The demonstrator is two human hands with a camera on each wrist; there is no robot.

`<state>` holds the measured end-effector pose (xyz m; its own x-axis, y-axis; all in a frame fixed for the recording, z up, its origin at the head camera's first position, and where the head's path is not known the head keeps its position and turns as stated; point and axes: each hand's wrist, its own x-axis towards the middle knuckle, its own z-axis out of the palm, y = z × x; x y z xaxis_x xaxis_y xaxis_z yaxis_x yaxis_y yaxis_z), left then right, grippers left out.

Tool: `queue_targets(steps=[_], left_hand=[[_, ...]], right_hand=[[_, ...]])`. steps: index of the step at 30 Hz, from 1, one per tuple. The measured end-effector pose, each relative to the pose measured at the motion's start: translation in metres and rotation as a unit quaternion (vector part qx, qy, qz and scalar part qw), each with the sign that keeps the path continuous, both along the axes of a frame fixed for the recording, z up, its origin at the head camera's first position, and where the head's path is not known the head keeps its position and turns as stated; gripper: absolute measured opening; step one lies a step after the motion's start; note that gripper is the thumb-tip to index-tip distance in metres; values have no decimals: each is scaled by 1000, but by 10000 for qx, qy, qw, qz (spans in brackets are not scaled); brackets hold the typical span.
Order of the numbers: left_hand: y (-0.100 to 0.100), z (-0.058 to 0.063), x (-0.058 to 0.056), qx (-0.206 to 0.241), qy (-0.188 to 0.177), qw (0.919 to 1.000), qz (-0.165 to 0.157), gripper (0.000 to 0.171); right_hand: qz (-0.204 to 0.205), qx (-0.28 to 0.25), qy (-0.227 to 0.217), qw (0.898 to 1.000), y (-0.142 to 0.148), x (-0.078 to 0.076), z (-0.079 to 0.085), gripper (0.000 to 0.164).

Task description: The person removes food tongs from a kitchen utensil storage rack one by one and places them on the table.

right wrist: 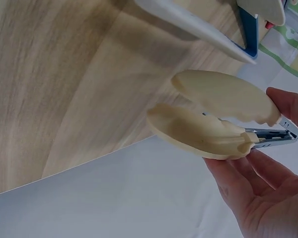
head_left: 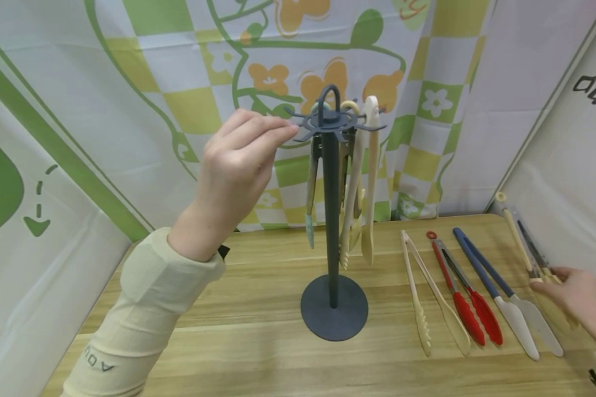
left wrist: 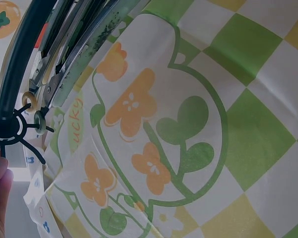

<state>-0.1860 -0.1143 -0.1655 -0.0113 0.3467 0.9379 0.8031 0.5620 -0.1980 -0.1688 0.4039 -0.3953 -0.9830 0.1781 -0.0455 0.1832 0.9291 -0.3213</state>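
A dark grey hanging rack (head_left: 331, 220) with a round base stands upright, several tongs on its hooks. My left hand (head_left: 243, 149) pinches the tip of one top hook between thumb and fingers; the left wrist view shows those fingertips at the hook ring (left wrist: 21, 128). At the far right, my right hand (head_left: 578, 298) holds cream-tipped tongs (right wrist: 203, 134) with metal arms. Its thumb and fingers lie on opposite sides of the tongs, near where the cream heads meet the metal. The two heads are spread apart, the ring end pointing to the back.
On the wooden table (head_left: 228, 353), right of the rack, lie beige tongs (head_left: 444, 298), red-tipped tongs (head_left: 469, 298) and blue-handled tongs with white heads (head_left: 501, 292). A patterned curtain (head_left: 189, 99) hangs behind. White fabric walls (head_left: 571, 182) border the sides.
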Motion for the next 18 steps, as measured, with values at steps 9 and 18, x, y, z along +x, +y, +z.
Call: queue_targets(steps=[9,18], left_hand=[[0,1,0,-22,-36,10000,15,26],[1,1,-1,8,10,10000,-24,26]], right_hand=[[195,127,-286,9993,2,-2,-4,78],[422,135,-431,9981,3,-4,-4,80]])
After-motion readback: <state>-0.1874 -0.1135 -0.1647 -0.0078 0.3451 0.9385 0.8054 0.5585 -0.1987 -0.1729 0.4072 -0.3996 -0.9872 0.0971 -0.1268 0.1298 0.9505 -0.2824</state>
